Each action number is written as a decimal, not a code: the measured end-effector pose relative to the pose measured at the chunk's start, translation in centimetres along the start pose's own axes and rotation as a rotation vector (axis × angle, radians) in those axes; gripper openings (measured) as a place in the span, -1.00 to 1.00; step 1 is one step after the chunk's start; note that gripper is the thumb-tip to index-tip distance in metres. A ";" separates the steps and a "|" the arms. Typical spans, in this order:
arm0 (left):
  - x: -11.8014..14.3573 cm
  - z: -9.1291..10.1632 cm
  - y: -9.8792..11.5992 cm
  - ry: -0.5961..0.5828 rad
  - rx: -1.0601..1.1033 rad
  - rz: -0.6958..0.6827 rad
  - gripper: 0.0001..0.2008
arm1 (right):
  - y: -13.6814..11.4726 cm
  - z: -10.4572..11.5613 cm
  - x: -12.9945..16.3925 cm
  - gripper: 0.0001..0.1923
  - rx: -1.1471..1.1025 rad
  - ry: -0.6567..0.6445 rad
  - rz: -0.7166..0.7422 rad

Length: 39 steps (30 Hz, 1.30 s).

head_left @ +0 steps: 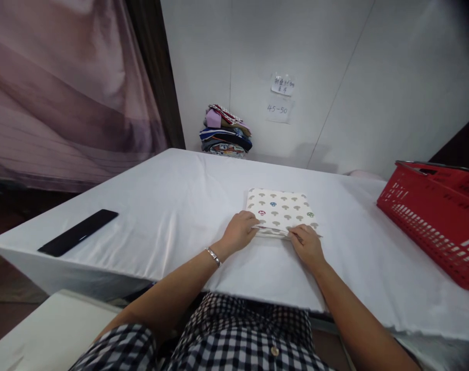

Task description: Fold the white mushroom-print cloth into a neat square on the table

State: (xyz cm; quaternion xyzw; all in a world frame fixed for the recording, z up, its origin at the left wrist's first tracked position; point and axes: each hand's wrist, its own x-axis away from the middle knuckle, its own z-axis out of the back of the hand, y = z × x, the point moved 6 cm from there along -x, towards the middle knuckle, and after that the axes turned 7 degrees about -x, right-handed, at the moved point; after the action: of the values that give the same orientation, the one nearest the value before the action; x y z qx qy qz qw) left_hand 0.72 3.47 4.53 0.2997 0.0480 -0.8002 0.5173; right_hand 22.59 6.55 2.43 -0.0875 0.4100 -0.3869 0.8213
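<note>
A folded white cloth printed with small mushrooms, most grey and a few coloured, lies flat in front of me. My left hand pinches its near left edge, fingers closed on the fabric. At the near right edge, my right hand grips the cloth between thumb and fingers. Between the two hands the near edge shows several layers, slightly parted. The fingertips are partly hidden by the fabric.
A white-covered table carries a black flat object at left and a red plastic basket at right. Folded clothes are stacked by the back wall, near handwritten paper signs. A pink curtain hangs at left.
</note>
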 end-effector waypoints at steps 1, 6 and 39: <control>-0.2 -0.3 0.1 -0.021 -0.013 -0.017 -0.84 | 0.0 0.0 0.0 -0.82 0.002 0.004 0.002; -0.4 -1.5 -0.2 -0.093 -0.030 -0.011 -0.85 | -0.3 0.1 0.0 -0.83 -0.004 0.024 -0.016; -0.8 -2.1 1.1 -0.085 -0.126 -0.150 -0.83 | -1.9 -2.0 -1.0 -0.80 0.010 -0.105 0.046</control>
State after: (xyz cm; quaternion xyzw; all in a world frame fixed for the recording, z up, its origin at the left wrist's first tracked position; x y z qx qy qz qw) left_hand 2.84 4.38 3.46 0.2278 0.0983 -0.8441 0.4754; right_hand 19.67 6.30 2.63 -0.0940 0.3663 -0.3646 0.8509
